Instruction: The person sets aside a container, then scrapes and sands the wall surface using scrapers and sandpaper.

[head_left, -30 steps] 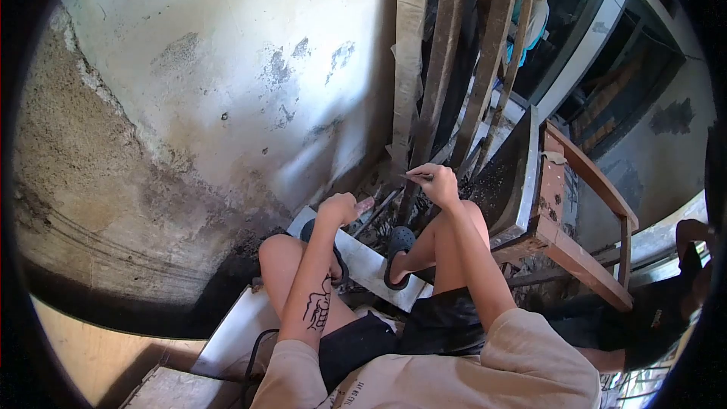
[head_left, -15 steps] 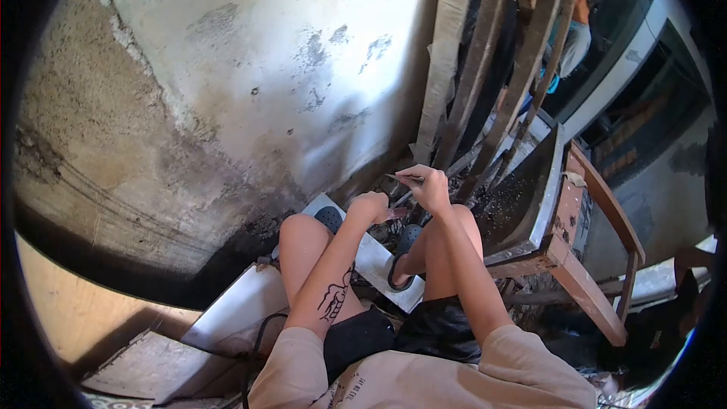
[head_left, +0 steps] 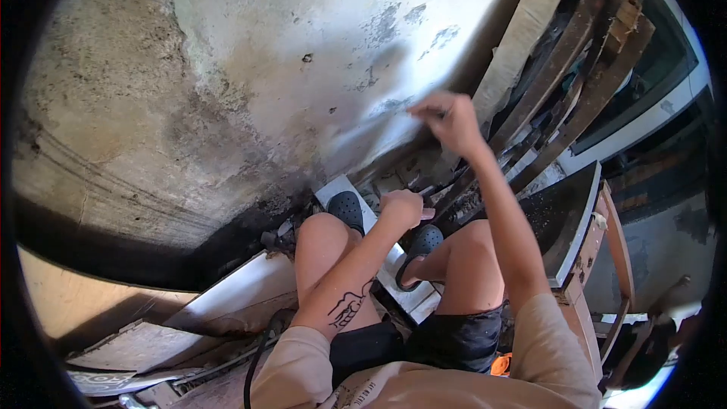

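While a pinkish piece (head_left: 429, 213) juts from the clenched left hand (head_left: 403, 207), right hand (head_left: 457, 123) raised, hold unclear

Small dark lettering (head_left: 363, 392) runs on a slant across the chest of the beige shirt (head_left: 439, 388), close to the bottom edge of the view. It appears to read "SAY NO EVIL", in capitals, though it is small and soft. More print lies just beside it on the same shirt, too faint and foreshortened to read. At the lower left, a pale strip (head_left: 113, 383) under the stacked boards bears large dark capitals; "RO" can be made out, and the letter after it is unclear. On the left forearm (head_left: 382, 256) stands a black line tattoo (head_left: 348, 309); whether any of its strokes form letters cannot be told.
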Action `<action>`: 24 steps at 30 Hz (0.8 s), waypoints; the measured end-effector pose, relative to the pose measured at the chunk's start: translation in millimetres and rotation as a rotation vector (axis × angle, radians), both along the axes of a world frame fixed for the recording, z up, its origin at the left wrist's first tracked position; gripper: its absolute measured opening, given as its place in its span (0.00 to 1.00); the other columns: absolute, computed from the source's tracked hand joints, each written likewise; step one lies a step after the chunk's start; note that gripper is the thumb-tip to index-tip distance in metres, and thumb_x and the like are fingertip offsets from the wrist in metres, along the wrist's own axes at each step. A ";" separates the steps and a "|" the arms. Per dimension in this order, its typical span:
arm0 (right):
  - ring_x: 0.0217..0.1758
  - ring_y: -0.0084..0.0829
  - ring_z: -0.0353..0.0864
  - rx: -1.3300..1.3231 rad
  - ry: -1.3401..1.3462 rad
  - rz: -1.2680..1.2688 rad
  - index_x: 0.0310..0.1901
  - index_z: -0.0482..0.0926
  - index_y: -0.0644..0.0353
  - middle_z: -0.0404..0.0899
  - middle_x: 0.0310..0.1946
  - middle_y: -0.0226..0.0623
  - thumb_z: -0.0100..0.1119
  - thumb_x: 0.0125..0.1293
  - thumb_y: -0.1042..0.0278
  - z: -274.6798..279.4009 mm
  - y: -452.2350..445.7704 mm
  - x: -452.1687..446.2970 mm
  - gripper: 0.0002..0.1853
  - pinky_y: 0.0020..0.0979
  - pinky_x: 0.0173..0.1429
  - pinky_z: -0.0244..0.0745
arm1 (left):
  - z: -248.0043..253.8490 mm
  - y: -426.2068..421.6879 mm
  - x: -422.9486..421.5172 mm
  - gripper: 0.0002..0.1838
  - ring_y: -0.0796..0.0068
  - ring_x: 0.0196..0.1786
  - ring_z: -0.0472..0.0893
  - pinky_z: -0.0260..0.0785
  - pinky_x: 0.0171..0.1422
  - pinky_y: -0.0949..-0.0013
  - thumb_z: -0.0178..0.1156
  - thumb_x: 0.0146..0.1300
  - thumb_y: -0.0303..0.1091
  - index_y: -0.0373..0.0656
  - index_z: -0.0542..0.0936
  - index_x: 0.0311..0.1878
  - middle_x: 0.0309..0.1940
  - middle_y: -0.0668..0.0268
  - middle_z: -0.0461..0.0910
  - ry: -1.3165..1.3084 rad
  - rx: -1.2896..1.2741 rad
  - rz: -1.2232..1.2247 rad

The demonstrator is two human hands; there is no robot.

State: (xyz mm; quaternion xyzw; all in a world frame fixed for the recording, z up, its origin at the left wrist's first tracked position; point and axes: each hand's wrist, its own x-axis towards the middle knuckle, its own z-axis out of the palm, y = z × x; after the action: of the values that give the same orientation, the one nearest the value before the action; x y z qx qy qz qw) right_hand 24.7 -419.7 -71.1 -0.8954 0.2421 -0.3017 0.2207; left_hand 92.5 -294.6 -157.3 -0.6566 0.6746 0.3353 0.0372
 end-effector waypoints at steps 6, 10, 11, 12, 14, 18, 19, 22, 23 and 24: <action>0.35 0.19 0.80 -0.176 -0.455 -0.050 0.37 0.85 0.60 0.85 0.35 0.33 0.61 0.54 0.81 100.7 -39.3 17.6 0.10 0.23 0.42 0.75 | 10.7 -16.8 5.2 0.15 0.53 0.48 0.80 0.74 0.50 0.55 0.56 0.53 0.33 0.40 0.80 0.44 0.44 0.52 0.80 0.084 -0.051 0.045; 0.38 0.19 0.78 0.070 -0.639 -0.173 0.41 0.84 0.60 0.83 0.34 0.29 0.64 0.57 0.75 102.5 -44.5 35.2 0.09 0.21 0.47 0.71 | 7.3 -23.6 10.0 0.14 0.54 0.47 0.81 0.74 0.49 0.55 0.56 0.52 0.31 0.40 0.81 0.42 0.43 0.53 0.81 0.097 0.010 0.079; 0.37 0.18 0.78 -0.042 -0.464 -0.085 0.41 0.84 0.60 0.83 0.33 0.29 0.64 0.57 0.75 91.8 -51.3 58.4 0.09 0.20 0.46 0.71 | 6.2 -22.8 10.7 0.13 0.54 0.47 0.81 0.74 0.48 0.55 0.57 0.51 0.30 0.40 0.82 0.41 0.42 0.53 0.81 0.105 -0.001 0.091; 0.37 0.18 0.78 -0.151 -0.288 -0.003 0.40 0.84 0.60 0.83 0.33 0.29 0.64 0.57 0.74 82.5 -58.2 72.8 0.09 0.19 0.45 0.71 | 6.8 -22.3 11.0 0.13 0.55 0.47 0.81 0.74 0.48 0.55 0.57 0.51 0.30 0.40 0.82 0.40 0.42 0.53 0.81 0.116 -0.010 0.097; 0.35 0.17 0.78 0.022 -0.274 -0.069 0.40 0.84 0.60 0.83 0.32 0.30 0.65 0.56 0.73 76.9 -68.8 70.0 0.09 0.18 0.43 0.71 | 10.0 -20.0 13.2 0.13 0.56 0.46 0.81 0.74 0.48 0.56 0.57 0.51 0.29 0.40 0.82 0.41 0.42 0.53 0.81 0.120 -0.019 0.117; 0.33 0.19 0.78 -0.001 -0.475 -0.125 0.38 0.85 0.58 0.84 0.30 0.29 0.69 0.52 0.72 100.3 -71.2 38.3 0.09 0.21 0.40 0.73 | 13.5 -16.9 12.4 0.13 0.56 0.47 0.81 0.75 0.48 0.56 0.57 0.51 0.29 0.40 0.82 0.42 0.42 0.54 0.81 0.127 -0.037 0.111; 0.33 0.19 0.78 0.005 -0.485 -0.104 0.37 0.85 0.58 0.84 0.30 0.29 0.68 0.53 0.72 102.9 -69.6 41.0 0.09 0.22 0.41 0.73 | 14.5 -17.2 12.2 0.14 0.56 0.47 0.81 0.75 0.48 0.56 0.57 0.52 0.29 0.40 0.82 0.42 0.43 0.54 0.81 0.130 -0.016 0.103; 0.34 0.21 0.79 -0.081 -0.289 -0.046 0.35 0.85 0.60 0.84 0.30 0.29 0.67 0.53 0.72 84.6 -69.1 87.9 0.07 0.24 0.43 0.74 | 10.3 -21.2 7.6 0.14 0.56 0.48 0.81 0.75 0.49 0.55 0.56 0.53 0.30 0.40 0.81 0.43 0.44 0.54 0.81 0.132 0.009 0.078; 0.34 0.21 0.79 -0.104 -0.266 -0.028 0.35 0.85 0.59 0.85 0.30 0.30 0.67 0.53 0.73 88.2 -69.6 81.4 0.07 0.24 0.42 0.74 | 10.4 -21.1 5.3 0.14 0.56 0.48 0.81 0.75 0.49 0.55 0.56 0.53 0.30 0.40 0.81 0.43 0.44 0.54 0.81 0.129 0.008 0.070; 0.34 0.20 0.79 -0.129 -0.246 -0.009 0.35 0.85 0.58 0.85 0.30 0.30 0.66 0.53 0.74 93.9 -71.5 72.9 0.07 0.24 0.42 0.74 | 10.4 -21.3 4.6 0.14 0.56 0.48 0.81 0.75 0.48 0.55 0.55 0.53 0.30 0.40 0.81 0.43 0.44 0.54 0.81 0.132 -0.002 0.076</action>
State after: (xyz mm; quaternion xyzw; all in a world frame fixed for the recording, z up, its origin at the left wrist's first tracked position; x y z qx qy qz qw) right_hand 97.6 -491.2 22.8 -0.8627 0.1972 -0.4253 0.1896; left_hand 97.0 -315.9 -146.9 -0.6582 0.6504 0.3786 -0.0208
